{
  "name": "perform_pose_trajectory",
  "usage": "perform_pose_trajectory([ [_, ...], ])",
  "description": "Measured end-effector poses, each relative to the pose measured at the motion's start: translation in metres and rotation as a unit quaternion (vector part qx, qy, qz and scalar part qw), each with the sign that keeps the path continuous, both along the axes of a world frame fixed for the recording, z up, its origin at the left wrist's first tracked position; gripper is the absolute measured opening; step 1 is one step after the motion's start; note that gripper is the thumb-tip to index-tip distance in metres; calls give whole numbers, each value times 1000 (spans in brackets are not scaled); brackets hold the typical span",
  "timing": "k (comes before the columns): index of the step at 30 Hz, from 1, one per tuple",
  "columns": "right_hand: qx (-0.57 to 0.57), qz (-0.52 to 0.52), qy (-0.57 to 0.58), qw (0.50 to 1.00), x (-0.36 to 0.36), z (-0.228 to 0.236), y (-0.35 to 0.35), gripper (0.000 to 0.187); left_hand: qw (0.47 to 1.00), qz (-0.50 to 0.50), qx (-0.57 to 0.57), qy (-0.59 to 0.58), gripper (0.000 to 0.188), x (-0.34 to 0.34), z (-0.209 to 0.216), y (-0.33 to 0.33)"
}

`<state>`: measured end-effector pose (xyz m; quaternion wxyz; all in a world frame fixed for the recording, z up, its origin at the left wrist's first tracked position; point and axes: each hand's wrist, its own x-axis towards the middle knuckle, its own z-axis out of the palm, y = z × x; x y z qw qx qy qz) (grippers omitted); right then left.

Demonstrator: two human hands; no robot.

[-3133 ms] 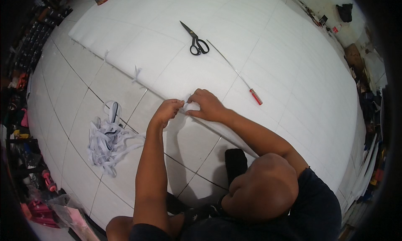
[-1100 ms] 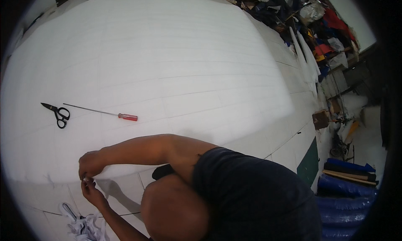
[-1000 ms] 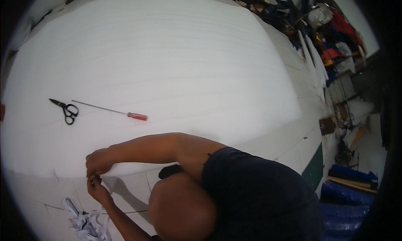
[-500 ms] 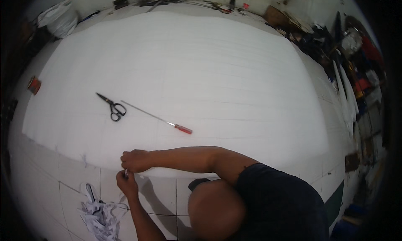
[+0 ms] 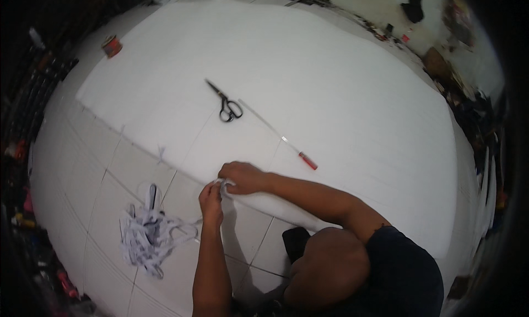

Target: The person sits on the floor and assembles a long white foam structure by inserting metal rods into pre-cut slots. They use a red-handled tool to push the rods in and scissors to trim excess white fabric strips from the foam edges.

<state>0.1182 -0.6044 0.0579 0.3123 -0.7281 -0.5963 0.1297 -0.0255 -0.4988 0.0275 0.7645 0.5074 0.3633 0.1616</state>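
My left hand [image 5: 211, 204] and my right hand [image 5: 242, 176] meet at the near edge of a large white padded sheet [image 5: 358, 107]. Both are closed on a thin whitish strip [image 5: 223, 186], part of which shows between the fingers; the fingertips themselves are small and partly hidden. A thin tied strip [image 5: 161, 154] sticks up at the sheet's edge, left of my hands. On the sheet beyond them lie black-handled scissors [image 5: 226, 105] and a long thin metal rod with a red handle [image 5: 307, 160]. The tangled heap of white strips [image 5: 146, 237] lies on the tiles left of my left forearm.
A reddish spool [image 5: 112, 47] stands at the sheet's far left corner. Pale floor tiles [image 5: 99, 207] run along its near side. Assorted clutter lines the walls, including a brown item [image 5: 437, 64] at the far right. A dark object [image 5: 296, 243] sits right of my left forearm.
The view has turned, so the sheet and tools appear shifted rightward and tilted. My hands remain together at the edge; more of the whitish strip shows between them.
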Motion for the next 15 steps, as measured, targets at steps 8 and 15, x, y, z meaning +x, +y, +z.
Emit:
perform_pose_trajectory([
  [8,-82,163,-188,965,21,29,9,17,965,-125,229,37,28,-6,6,20],
  [15,-127,186,-183,957,36,11,11,14,934,-92,331,97,24,-33,-20,45],
])
